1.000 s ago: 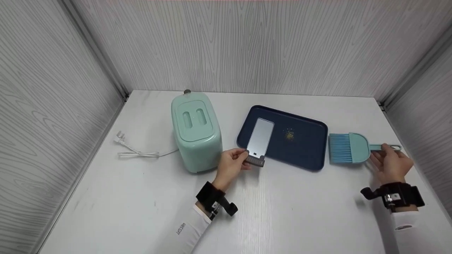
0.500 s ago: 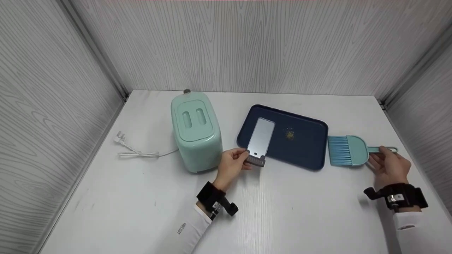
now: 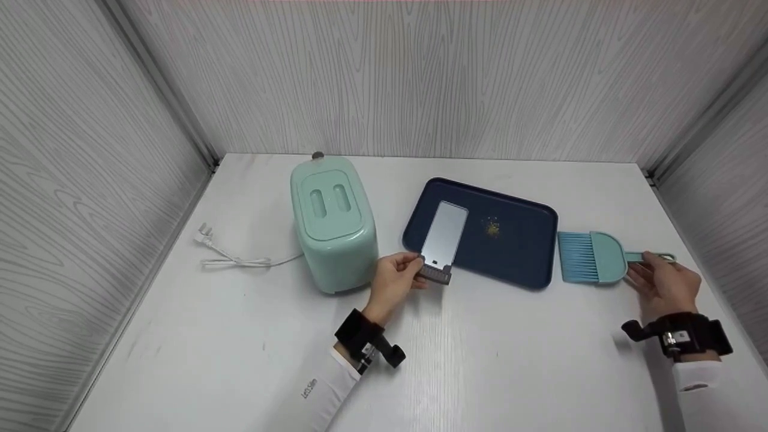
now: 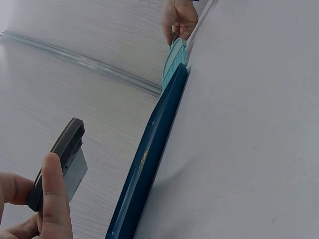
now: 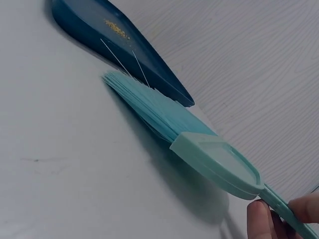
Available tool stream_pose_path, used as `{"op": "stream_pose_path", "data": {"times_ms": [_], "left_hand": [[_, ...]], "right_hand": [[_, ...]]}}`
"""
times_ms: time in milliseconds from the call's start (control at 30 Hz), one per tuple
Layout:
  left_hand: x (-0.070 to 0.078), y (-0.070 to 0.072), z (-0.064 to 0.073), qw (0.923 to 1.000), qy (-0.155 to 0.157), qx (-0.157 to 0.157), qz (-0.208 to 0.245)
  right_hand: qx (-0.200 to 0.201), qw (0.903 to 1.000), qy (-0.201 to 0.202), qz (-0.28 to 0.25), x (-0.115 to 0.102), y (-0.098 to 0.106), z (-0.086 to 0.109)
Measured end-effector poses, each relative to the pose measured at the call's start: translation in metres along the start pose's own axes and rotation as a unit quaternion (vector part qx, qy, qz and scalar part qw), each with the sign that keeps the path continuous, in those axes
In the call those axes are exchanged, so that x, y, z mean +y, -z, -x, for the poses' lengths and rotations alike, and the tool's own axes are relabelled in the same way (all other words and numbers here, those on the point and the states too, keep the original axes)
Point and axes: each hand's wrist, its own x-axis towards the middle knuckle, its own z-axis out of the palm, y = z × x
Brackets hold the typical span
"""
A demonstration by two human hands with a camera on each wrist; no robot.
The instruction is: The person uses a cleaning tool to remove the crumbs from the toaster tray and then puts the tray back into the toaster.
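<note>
Since everything sits on or over the white tabletop (image 3: 480, 360), going by size from there. Mint-green, glossy, box-shaped appliance with two oblong recesses on top (image 3: 334, 234): left of the dark-blue, rectangular, round-cornered tray (image 3: 516, 261), near it, not touching. Mint-green plastic brush with blue bristles (image 3: 607, 258): just beside the tray's right rim, long axis roughly left-right, bristle tips toward the tray; can't tell if they touch the rim. Shadow under the brush says it's off the table. Right hand (image 3: 669, 285), right of the tray, has thumb and fingers clamped on the brush handle (image 5: 271, 197). White bundled cable (image 3: 252, 263): well left of the tray, past the appliance. Flat silver metal plate (image 3: 445, 231): over the tray's left part, clear of its floor, long axis near-to-far. Left hand (image 3: 393, 279), at the tray's near-left corner, pinches the plate's grey ribbed grip (image 3: 434, 274), thumb against fingers. Smallest: yellowish crumb pile (image 3: 492, 230) on the tray floor, between plate and bristles. Key relation: crumbs lie right and farther out from the left fingers, left of the right ones. Left hand is nearer; plate edge closer than bristle tips.
</note>
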Motion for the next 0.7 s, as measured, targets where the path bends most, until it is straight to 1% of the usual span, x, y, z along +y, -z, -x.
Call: {"op": "stream_pose_path", "data": {"times_ms": [167, 333, 467, 600, 700], "left_hand": [[0.000, 0.000, 0.001, 1.0000, 0.004, 0.000, 0.002], [-0.001, 0.000, 0.000, 1.0000, 0.002, -0.001, -0.004], [-0.001, 0.001, 0.000, 0.9999, -0.003, -0.007, -0.007], [-0.002, 0.002, 0.001, 0.9999, 0.001, -0.012, -0.003], [-0.002, 0.002, 0.000, 0.9999, 0.003, -0.011, -0.001]], "right_hand": [[0.002, 0.9998, 0.009, 0.020, -0.001, 0.002, 0.000], [0.019, 0.9992, 0.007, 0.034, -0.005, 0.006, -0.002], [0.027, 0.9991, 0.009, 0.032, -0.008, 0.010, -0.002], [0.032, 0.9989, 0.013, 0.030, -0.010, 0.011, -0.001], [0.047, 0.9984, 0.011, 0.029, -0.012, 0.012, 0.000]]}}
